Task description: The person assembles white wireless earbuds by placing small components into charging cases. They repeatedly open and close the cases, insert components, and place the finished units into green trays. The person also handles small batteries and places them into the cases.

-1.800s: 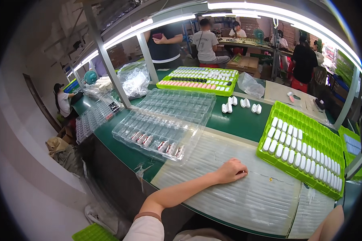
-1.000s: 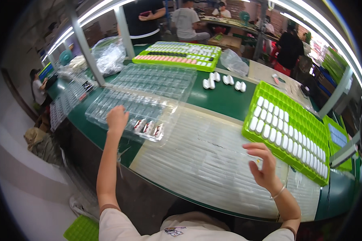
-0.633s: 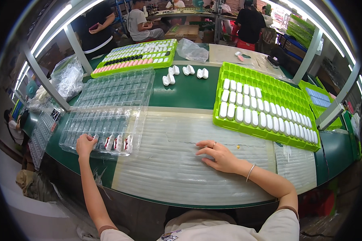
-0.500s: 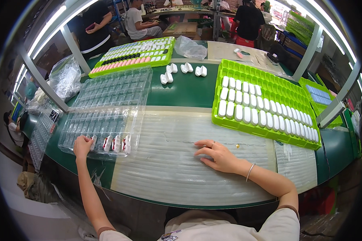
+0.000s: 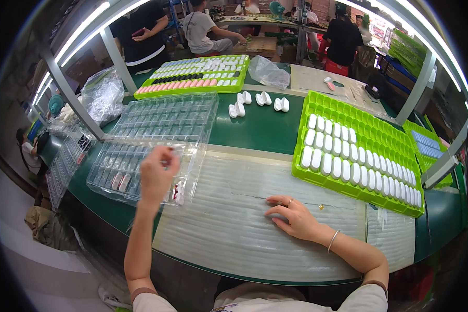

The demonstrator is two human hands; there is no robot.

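My left hand (image 5: 160, 171) is raised over the right part of a clear plastic tray (image 5: 135, 151). Its fingers are pinched around a small white-and-red piece (image 5: 176, 150), partly hidden and blurred. Two similar white-and-red pieces (image 5: 120, 181) lie in front cells of the tray, and another white-and-red piece (image 5: 178, 192) sits near its right corner. My wrist and hand cover the cells between. My right hand (image 5: 294, 218) rests palm down on the ribbed translucent mat (image 5: 234, 229), fingers loosely spread and holding nothing.
A green tray (image 5: 366, 195) with rows of white oval cases stands at the right. Several open white cases (image 5: 263, 99) lie behind the mat. Another green tray (image 5: 192, 78) holds coloured cases. Plastic bags (image 5: 269, 73), metal frame posts (image 5: 70, 96) and people (image 5: 343, 39) are around.
My left hand has lifted from the tray's front left cells and moved right, pinching a small piece. The whole view has shifted slightly. My right hand stays on the mat.
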